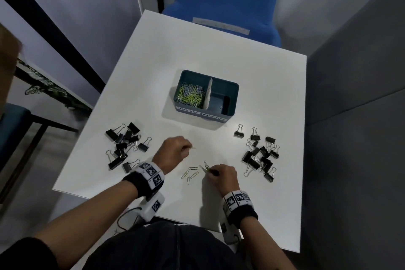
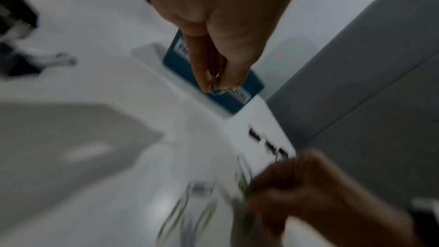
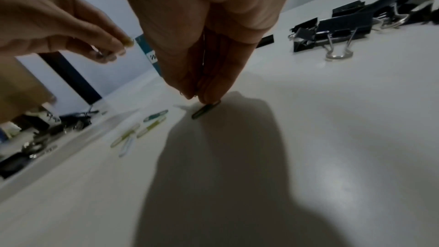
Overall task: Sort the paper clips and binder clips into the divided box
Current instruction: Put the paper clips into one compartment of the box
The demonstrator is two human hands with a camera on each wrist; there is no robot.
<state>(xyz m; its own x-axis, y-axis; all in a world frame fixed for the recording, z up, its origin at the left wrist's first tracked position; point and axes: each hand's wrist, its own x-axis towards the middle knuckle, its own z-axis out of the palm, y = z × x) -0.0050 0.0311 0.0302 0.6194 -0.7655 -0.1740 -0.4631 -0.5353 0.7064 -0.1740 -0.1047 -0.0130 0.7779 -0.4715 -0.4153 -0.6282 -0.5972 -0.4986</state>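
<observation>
A teal divided box (image 1: 228,94) stands mid-table; its left compartment holds many paper clips (image 1: 191,94), its right one looks bare. My left hand (image 1: 175,149) hovers in front of the box and pinches paper clips (image 2: 217,84) between thumb and fingers. My right hand (image 1: 223,175) is down at the table, fingertips (image 3: 209,97) pinching green paper clips (image 1: 206,167) that touch the surface. Several loose paper clips (image 1: 190,173) lie between the hands. Black binder clips lie in one pile at the left (image 1: 126,144) and another at the right (image 1: 260,153).
The white table (image 1: 263,85) ends close to my body and at the right beside a grey partition (image 1: 355,116). A blue chair (image 1: 225,0) stands behind the far edge. Labels run along the box's front wall.
</observation>
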